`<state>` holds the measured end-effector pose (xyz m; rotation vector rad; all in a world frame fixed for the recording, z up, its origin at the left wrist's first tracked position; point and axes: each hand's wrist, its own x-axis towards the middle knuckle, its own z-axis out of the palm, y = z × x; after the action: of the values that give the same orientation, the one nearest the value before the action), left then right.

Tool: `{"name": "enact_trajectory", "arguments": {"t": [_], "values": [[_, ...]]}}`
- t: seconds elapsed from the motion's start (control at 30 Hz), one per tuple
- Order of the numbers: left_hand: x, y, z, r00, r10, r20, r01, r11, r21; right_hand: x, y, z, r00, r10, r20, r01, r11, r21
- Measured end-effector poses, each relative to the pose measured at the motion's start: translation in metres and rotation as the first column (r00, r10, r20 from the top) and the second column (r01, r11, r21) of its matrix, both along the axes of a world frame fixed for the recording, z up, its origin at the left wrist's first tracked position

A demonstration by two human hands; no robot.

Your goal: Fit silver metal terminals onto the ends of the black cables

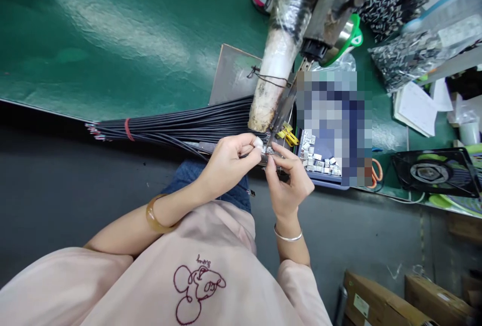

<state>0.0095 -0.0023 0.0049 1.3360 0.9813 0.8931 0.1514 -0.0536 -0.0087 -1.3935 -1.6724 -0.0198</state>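
At the near edge of the bench, my left hand (233,157) is closed in a pinch, with a white covering (258,143) on a fingertip. What it grips is too small to make out. My right hand (289,178) faces it, thumb and finger pinched at a small silver metal piece (268,150). Just beyond my fingers is the lower end of a press-like tool, beside a plastic-wrapped lamp arm (273,72). A bundle of black cables (181,122), tied with a red band (128,129), runs left from the work spot; its right end is hidden.
A blue tray (327,183) of small silver connectors (318,165) stands right of my hands, partly blurred out. Yellow clips (289,136) lie beside it. Farther right are orange-handled scissors (375,173), a black fan (433,173) and a notepad (416,107). Cardboard boxes (380,301) are on the floor.
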Motion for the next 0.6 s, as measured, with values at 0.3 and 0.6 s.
{"name": "enact_trajectory", "arguments": {"t": [0.3,0.6], "values": [[0.001,0.001,0.003,0.999,0.027,0.022,-0.027,0.999,0.020,-0.002,0.005,0.010,1.000,0.029,0.002,-0.029,0.999,0.026],[-0.002,0.000,0.003,1.000,0.023,-0.006,-0.023,1.000,-0.007,-0.001,-0.002,0.013,0.992,0.079,0.096,-0.079,0.997,-0.003]]}}
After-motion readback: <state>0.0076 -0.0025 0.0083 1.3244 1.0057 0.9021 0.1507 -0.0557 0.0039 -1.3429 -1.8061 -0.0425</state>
